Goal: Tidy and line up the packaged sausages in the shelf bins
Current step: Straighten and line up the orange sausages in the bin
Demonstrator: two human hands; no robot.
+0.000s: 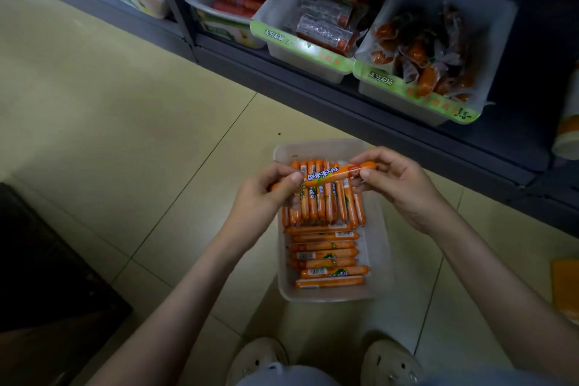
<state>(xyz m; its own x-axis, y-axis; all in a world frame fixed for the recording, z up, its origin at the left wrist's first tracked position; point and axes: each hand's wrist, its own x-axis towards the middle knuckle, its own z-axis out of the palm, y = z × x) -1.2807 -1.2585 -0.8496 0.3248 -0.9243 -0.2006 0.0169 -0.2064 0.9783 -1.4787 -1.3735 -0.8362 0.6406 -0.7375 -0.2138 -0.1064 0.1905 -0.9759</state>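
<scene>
Between the fingers of left hand (266, 194) and right hand (398, 185), both pinching its ends, one orange sausage (332, 174) spans above the bin (380, 247), bare bottom showing just beyond.

Legible text: shelf-bin price strips + sausage wrappers.

Mid bin green strip (300, 46): 4 white Chinese chars at its left end, then handwritten "2" w/ a dash; orange print further right is too faint to read. Right bin green strip (416, 91): same 4 white chars, too soft to be sure of, and handwritten "3.5-" at its right end. Sausage stick (332, 174), orange wrap: row of blue-outlined white Chinese chars along its length, small red patch near one end, not legible. Tray sausages (326, 273): white barcode patches on several, digits too small. Clear packs (322, 30) in mid bin: white panels of fine print, unreadable. Left bin front (219, 29): green/white graphic, text blurred.
</scene>
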